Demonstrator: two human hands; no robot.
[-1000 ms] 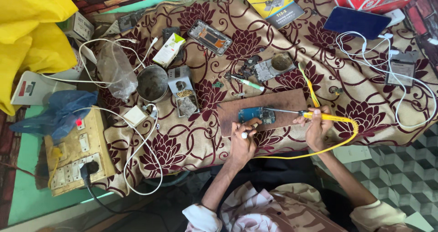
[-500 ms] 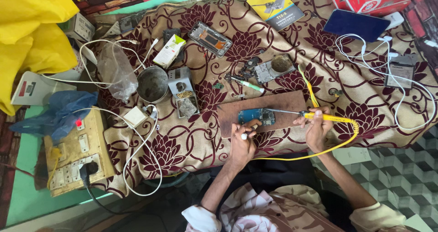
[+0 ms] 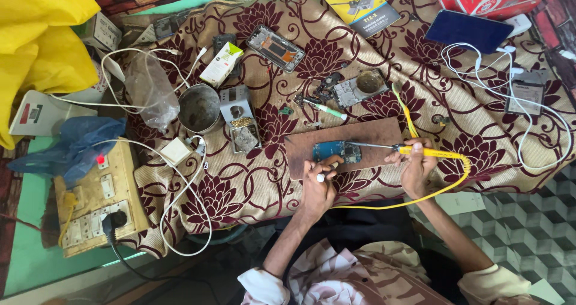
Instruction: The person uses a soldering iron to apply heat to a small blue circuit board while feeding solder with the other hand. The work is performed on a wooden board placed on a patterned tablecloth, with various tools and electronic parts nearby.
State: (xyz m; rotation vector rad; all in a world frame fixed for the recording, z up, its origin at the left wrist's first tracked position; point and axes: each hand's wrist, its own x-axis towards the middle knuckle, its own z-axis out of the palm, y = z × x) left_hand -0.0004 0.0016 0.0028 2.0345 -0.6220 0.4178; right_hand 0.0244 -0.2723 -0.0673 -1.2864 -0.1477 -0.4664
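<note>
Near the lower middle of the frame, the left hand (image 3: 317, 185) is reaching up from the bottom edge with the forearm angled slightly leftward and the wrist straight. Its fingers are curling around a small white-tipped tool (image 3: 321, 176), pinching it while the fingertips are pressing at the lower edge of a blue circuit board (image 3: 336, 151). That board is lying flat on a brown wooden board (image 3: 372, 137), just above the left hand and right of centre in the frame.

The right hand (image 3: 415, 168) is sitting to the right of the blue circuit board, its forearm rising from the lower right corner. It is clenching the yellow handle of a soldering iron (image 3: 414, 151), held nearly level and pointing left, with the thin metal tip touching the right end of the circuit board. A yellow cord (image 3: 444, 188) is looping from the handle down under the right wrist.

Everything is resting on a floral cloth (image 3: 240, 191). A metal cup (image 3: 199, 108) is standing left of centre, and a switchboard (image 3: 99, 197) is lying at the lower left.
</note>
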